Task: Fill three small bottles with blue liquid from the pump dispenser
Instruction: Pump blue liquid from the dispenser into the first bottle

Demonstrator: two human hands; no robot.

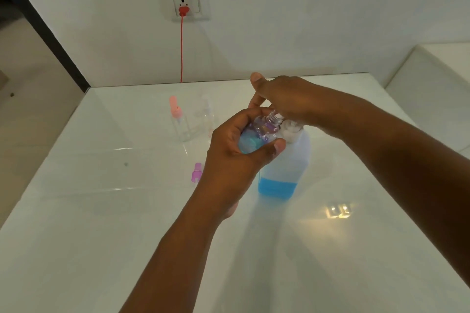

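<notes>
You hold one small clear bottle (pixel 256 134) in your left hand (pixel 229 157), fingers and thumb curled round its body, tilted so its threaded open neck points up and right towards the pump head. It is transparent plastic with a violet tint near the shoulder, and blue liquid shows in its lower part, between your fingers. It sits in the air just beside the top of the pump dispenser (pixel 284 170), above the middle of the worktop (pixel 101 223).

Your right hand (pixel 284 101) lies over the white pump head with the fingers bent down onto it and the thumb raised; whether those fingers grip the head or only press it, you cannot tell, since the hand hides it.

The dispenser is a single tall, frosted, square-shouldered plastic bottle, standing upright near the worktop's middle, with blue liquid filling only its lowest part.

Towards the far edge stand two more small bottles: one clear with a pink pump cap (pixel 178 119), and just to its right a clear one (pixel 207 117) that is faint and hard to read. That makes three small bottles in all. One loose purple cap (pixel 196 172) lies on the worktop just left of your left wrist.

The worktop is white, smooth and glossy, throwing back reflections of light.
</notes>
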